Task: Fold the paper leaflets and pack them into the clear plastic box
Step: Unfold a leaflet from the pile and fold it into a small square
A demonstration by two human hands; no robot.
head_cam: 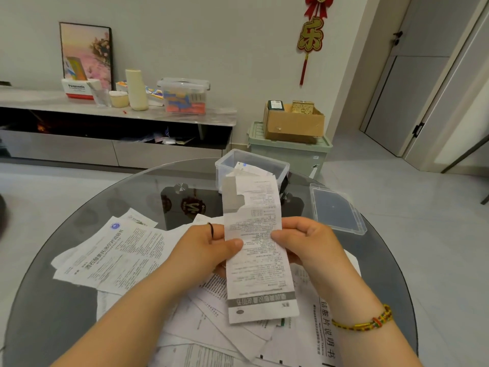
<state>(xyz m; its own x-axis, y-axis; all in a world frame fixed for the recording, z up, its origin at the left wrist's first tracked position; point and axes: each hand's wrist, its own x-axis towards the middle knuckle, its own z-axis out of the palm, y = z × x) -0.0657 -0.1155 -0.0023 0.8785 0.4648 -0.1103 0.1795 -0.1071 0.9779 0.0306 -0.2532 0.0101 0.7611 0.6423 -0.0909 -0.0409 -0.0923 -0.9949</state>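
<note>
The white and red carton (79, 89) on the grey shelf reads "Panasonic". The red and gold hanging ornament (310, 35) on the wall carries the character "乐". To my right, the large white leaflet (326, 324) on the glass table shows "说明书" in bold. The narrow printed leaflet (258, 250) pinched in my hands has a grey band reading "说明书"; its small print is illegible.

Matt creased paper leaflet (258, 250), clear glossy plastic box (251, 168), smooth reflective glass table (127, 192).
</note>
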